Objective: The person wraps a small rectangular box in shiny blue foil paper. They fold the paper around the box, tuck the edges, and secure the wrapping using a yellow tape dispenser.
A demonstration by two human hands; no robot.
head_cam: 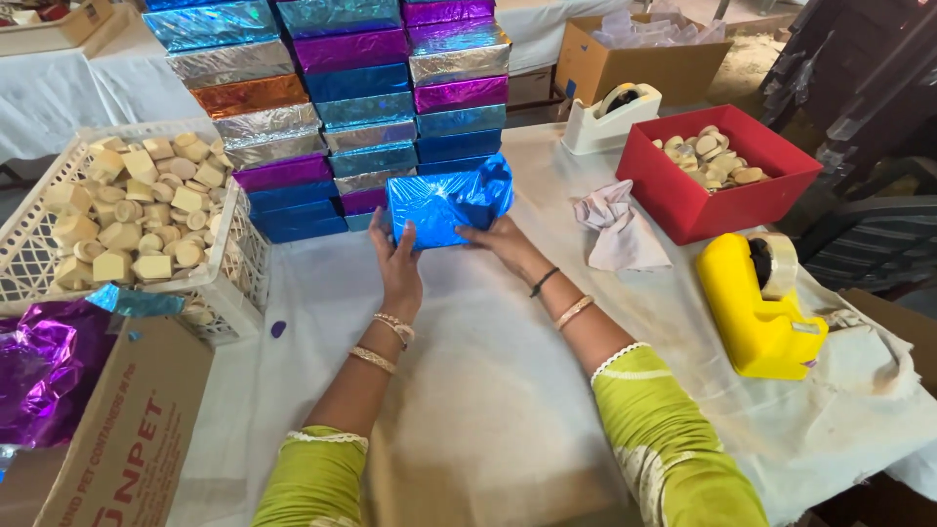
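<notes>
One blue foil-wrapped box [444, 205], just above the middle of the frame, on the white cloth-covered table [468, 390], right against the foot of the stacked foil boxes [342, 98]. Long axis roughly left to right across the picture, tilted slightly so the right end sits higher; loose, crinkled foil bunched up at that right end. Left hand [398, 262] at the box's lower left corner, fingers held together and laid flat up against the left end, pressing foil to it. Right hand [503, 244] at the lower right edge, fingers curled and pressed on the foil along the near side, thumb tip hidden under the wrap. Box thus caught between both hands, touching each.

Behind, three columns of wrapped boxes in blue, silver, orange, purple and teal, filling the upper middle. Left of the frame, a white plastic crate [239, 263] heaped with pale round and square pieces. Lower left, purple foil [44, 366] lying in a brown carton [132, 439]. Right of the box, a crumpled pale cloth [615, 224]; beyond it a white tape dispenser [610, 117] and a red box [717, 171] holding more pale pieces. Lower right, a yellow tape dispenser [752, 303].
</notes>
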